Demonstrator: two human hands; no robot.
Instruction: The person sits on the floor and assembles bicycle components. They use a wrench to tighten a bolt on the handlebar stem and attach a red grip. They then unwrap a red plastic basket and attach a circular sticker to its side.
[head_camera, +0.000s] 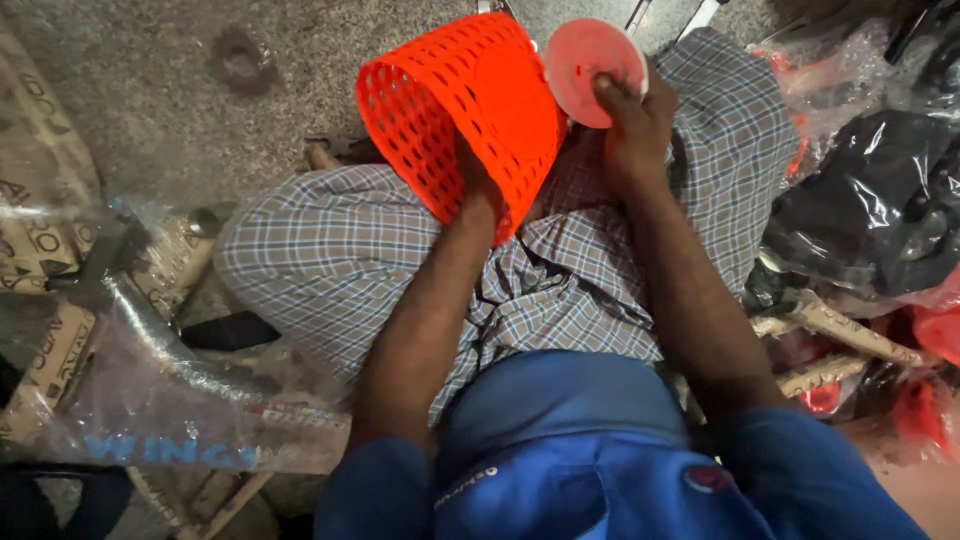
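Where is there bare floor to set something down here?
Bare grey floor lies upper left, bordered by the orange basket, the checked knee and the cardboard. The right side is crowded with plastic bags; the lower left with wrapped cartons.

one orange basket (470, 110), one pink disc (590, 65)

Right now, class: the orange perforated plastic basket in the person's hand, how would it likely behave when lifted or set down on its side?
The orange perforated plastic basket is probably light: its walls are mostly holes and the left hand alone carries it. It likely holds its shape with slight flex, as the rim stays round. On its side, the tapered round body might roll in a curve.
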